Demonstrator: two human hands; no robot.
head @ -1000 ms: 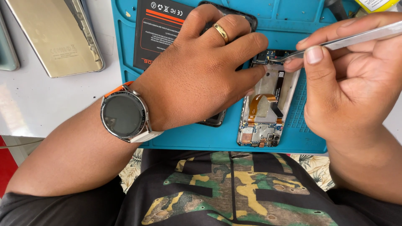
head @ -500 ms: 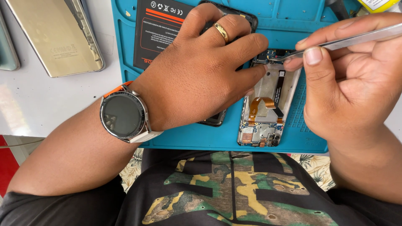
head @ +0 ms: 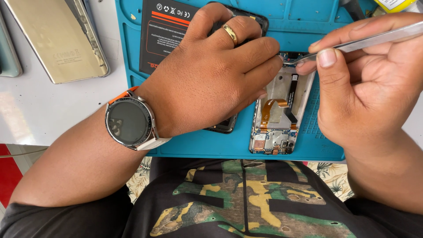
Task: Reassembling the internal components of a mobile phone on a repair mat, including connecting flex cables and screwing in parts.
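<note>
Little has shifted since the earlier frame: the left hand (head: 211, 75) still presses palm-down, fingers spread, on the black phone part (head: 227, 125) beside the opened phone frame (head: 282, 112) on the blue repair mat (head: 132, 53), and the right hand (head: 365, 88) still pinches metal tweezers (head: 374, 40) at the frame's top edge. A slip of the tips could, in my judgement, tear the orange flex cable (head: 275, 105). Contact point hidden by fingers; tweezers cut off at right.

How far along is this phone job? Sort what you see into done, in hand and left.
Done: the opened phone lies bare on the blue mat, its battery out beside it.
In hand: the left hand steadies it while the right hand works tweezers at its top edge.
Left: circuit boards remain inside.
</note>
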